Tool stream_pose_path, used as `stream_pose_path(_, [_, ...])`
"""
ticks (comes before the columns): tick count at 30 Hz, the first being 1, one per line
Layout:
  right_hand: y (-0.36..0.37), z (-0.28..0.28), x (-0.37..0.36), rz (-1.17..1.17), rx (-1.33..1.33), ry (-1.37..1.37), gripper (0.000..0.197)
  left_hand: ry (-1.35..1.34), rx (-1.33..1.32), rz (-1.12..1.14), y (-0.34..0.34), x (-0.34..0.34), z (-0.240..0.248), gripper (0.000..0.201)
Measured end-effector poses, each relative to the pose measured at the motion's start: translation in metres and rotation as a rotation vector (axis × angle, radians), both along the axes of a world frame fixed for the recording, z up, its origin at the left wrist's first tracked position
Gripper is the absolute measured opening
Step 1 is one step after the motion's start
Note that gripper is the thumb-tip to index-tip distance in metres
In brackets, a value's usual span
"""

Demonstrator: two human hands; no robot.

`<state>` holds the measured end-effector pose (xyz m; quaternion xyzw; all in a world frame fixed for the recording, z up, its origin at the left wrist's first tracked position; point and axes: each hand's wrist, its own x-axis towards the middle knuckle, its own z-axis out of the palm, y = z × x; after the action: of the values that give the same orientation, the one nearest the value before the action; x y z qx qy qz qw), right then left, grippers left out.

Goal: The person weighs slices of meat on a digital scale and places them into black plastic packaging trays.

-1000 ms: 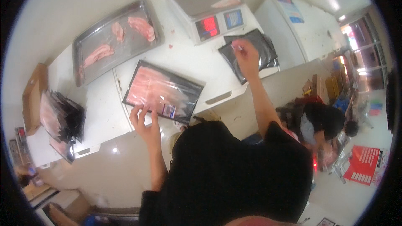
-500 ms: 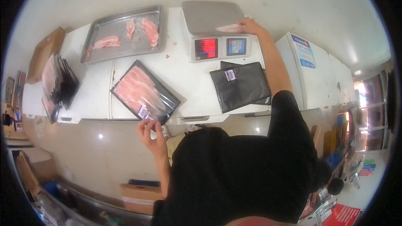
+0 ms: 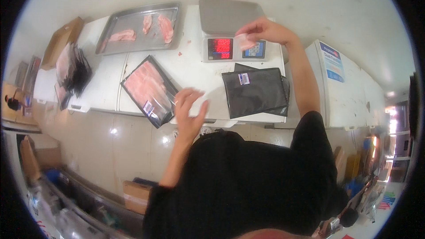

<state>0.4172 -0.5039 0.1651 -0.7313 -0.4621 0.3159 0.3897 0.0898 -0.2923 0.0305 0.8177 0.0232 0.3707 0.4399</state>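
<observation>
My right hand (image 3: 264,32) is raised over the front of a grey weighing scale (image 3: 230,31) and pinches a small pale label (image 3: 245,42) next to its red display. My left hand (image 3: 189,108) hovers with spread fingers at the counter's front edge, just right of a black tray of sliced pink meat (image 3: 149,89) sealed in film. A stack of black flat packs (image 3: 255,91), the top one bearing a small sticker, lies below the scale, between my two arms.
A metal baking tray (image 3: 137,27) with three pieces of raw meat sits at the back left of the white counter (image 3: 106,84). A pile of sealed packs (image 3: 71,71) and a cardboard box (image 3: 62,40) lie far left. A white chest freezer (image 3: 349,88) stands on the right.
My right hand moved from the scale's top right corner down to its display, now holding a label. My left hand lifted from the meat tray's corner and opened.
</observation>
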Motion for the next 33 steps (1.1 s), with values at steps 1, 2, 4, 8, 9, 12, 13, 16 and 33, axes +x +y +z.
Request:
stream_pose_path(1, [0.01, -0.001, -0.019, -0.019, 0.019, 0.047, 0.034, -0.012, -0.01, -0.049, -0.012, 0.014, 0.008, 0.046])
stream_pose_path(2, [0.02, -0.005, -0.036, -0.016, 0.062, 0.097, 0.034, -0.064, 0.011, -0.06, -0.025, 0.03, 0.015, 0.056])
stream_pose_path(4, [0.037, -0.017, -0.069, -0.02, 0.117, 0.242, 0.034, -0.125, 0.034, -0.045, -0.039, 0.053, 0.023, 0.07])
stream_pose_path(8, [0.054, -0.047, -0.112, -0.108, 0.118, 0.476, 0.036, -0.08, -0.051, -0.034, -0.032, 0.061, 0.013, 0.061])
stream_pose_path(9, [0.057, -0.056, -0.12, -0.137, 0.129, 0.524, 0.037, -0.044, -0.096, -0.054, -0.027, 0.057, 0.008, 0.058])
stream_pose_path(12, [0.06, -0.075, -0.13, -0.257, 0.283, 0.798, 0.038, 0.026, -0.245, -0.057, -0.017, 0.049, -0.004, 0.037])
stream_pose_path(13, [0.061, -0.08, -0.13, -0.274, 0.406, 0.913, 0.038, 0.1, -0.324, -0.072, -0.014, 0.045, -0.006, 0.033])
stream_pose_path(16, [0.06, -0.094, -0.127, -0.337, 0.696, 0.951, 0.039, 0.341, -0.685, -0.224, -0.005, 0.04, -0.006, 0.027])
stream_pose_path(33, [0.067, -0.104, -0.192, -0.34, 0.476, -0.185, 0.031, 0.435, -0.647, -0.273, 0.007, 0.021, 0.014, 0.033])
